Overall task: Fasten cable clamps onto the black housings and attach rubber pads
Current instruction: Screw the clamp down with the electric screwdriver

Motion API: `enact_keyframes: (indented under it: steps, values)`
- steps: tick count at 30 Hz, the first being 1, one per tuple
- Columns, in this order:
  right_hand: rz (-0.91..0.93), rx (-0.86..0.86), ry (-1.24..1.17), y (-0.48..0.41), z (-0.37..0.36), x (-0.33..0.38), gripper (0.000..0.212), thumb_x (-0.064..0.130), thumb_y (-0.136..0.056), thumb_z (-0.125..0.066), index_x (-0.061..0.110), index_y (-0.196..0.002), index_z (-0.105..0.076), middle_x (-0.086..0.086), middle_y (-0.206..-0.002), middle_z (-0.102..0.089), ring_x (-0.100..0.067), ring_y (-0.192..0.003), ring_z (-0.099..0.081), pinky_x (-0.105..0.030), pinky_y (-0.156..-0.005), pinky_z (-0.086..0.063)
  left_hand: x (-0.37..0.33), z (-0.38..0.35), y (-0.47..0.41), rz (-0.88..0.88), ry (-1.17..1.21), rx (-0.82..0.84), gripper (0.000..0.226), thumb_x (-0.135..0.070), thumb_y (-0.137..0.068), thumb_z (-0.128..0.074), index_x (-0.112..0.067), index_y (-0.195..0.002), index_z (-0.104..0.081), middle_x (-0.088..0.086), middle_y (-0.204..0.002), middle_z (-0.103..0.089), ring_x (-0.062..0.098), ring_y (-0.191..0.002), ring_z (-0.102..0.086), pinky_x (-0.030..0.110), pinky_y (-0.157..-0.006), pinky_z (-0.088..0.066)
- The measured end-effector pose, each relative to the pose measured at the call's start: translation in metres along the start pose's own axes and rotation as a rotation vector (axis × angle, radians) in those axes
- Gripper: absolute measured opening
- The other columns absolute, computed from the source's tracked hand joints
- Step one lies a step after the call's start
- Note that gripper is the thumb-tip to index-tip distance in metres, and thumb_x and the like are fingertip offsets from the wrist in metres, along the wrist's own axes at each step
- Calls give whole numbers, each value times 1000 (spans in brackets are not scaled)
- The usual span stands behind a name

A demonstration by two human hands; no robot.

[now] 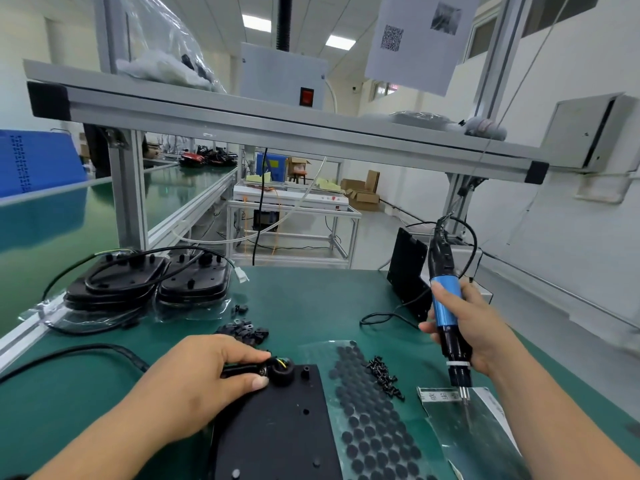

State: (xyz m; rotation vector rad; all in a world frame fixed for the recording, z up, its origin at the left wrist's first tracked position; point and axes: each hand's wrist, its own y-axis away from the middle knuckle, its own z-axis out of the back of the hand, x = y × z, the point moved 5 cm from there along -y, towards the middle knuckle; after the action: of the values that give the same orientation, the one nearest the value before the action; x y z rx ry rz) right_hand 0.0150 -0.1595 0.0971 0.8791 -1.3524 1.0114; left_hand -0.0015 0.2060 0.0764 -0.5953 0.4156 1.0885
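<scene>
Black housing (277, 427) lies flat on the green tabletop (311, 306), directly under your left hand (194, 379), which pinches the cable (239, 369) with thumb and fingers at the housing's far edge. Your right hand (485, 327) is well apart to the right, wrapped around the blue screwdriver (446, 306), tip down over a foil bag (474, 431). Rubber pad sheet (370, 410) and screws (384, 374) lie between your hands; clamps (246, 332) sit just beyond the left.

Nothing can be read outright. The hanging paper sheet (415, 46) carries a QR code (392, 37). The white label strip (440, 396) on the desk shows characters too blurred to read.
</scene>
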Motion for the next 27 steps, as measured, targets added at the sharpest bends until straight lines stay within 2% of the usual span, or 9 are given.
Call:
enact_keyframes:
  steps: [5,9,13,16,19,21,22,24,27]
  values:
    - [67,-145,167,0,11,3,54,68,-69,-66,27,-104,-58,-8,-96,-64,-26,-75,-68,-40,-66,-53,0,0,-1,-23,-42,1,28,-56,-73,-71,-61,-99,-63,-39,-96,-61,-19,-95,-53,11,-86,-44]
    - [101,-230,275,1,20,5,43,65,-81,-59,24,-93,-64,-12,-96,-66,-27,-82,-62,-41,-78,-49,-2,2,-1,-36,-42,-16,34,-66,-70,-65,-67,-103,-55,-49,-95,-56,-27,-96,-49,4,-82,-42]
    - [116,-279,331,4,21,10,40,60,-86,-58,21,-76,-61,-5,-107,-62,-28,-104,-57,-50,-97,-44,-6,3,0,-36,-85,-48,37,-69,-72,-59,-65,-109,-52,-48,-84,-54,-23,-94,-51,5,-83,-41]
    - [231,-350,475,7,16,17,58,66,-84,-53,9,-83,-62,-19,-79,-61,-38,-78,-56,-39,-70,-47,-5,2,0,-19,-51,-36,42,-69,-72,-59,-59,-113,-56,-43,-90,-57,-20,-98,-53,12,-90,-45]
    - [358,-441,698,12,11,23,50,59,-88,-48,11,-74,-49,-11,-70,-53,-35,-80,-49,-31,-54,-31,-4,3,1,2,-17,-38,42,-67,-73,-61,-55,-113,-59,-42,-93,-60,-23,-96,-52,7,-87,-43]
    - [358,-487,834,13,6,25,47,60,-87,-45,13,-78,-47,-11,-84,-55,-34,-90,-47,-36,-66,-38,-5,3,0,-3,-24,-46,42,-66,-74,-61,-52,-114,-61,-41,-95,-61,-26,-91,-51,3,-81,-41]
    - [325,-515,932,12,4,25,49,60,-87,-45,12,-88,-52,-13,-98,-56,-35,-100,-47,-42,-77,-42,-6,3,0,-8,-37,-45,42,-65,-75,-60,-51,-114,-61,-40,-95,-62,-28,-85,-51,2,-76,-40]
    - [305,-544,1088,13,-3,27,61,60,-87,-48,10,-121,-54,-14,-129,-50,-37,-120,-41,-52,-97,-36,-8,3,-2,-17,-68,-39,40,-65,-78,-59,-49,-114,-62,-38,-95,-63,-25,-76,-50,3,-69,-38]
    - [473,-526,1052,25,-24,33,60,52,-87,-55,14,-134,-50,-10,-139,-43,-31,-130,-33,-50,-105,-28,-7,2,-3,-9,-52,-27,43,-67,-77,-56,-48,-115,-62,-38,-96,-63,-22,-91,-52,4,-79,-38]
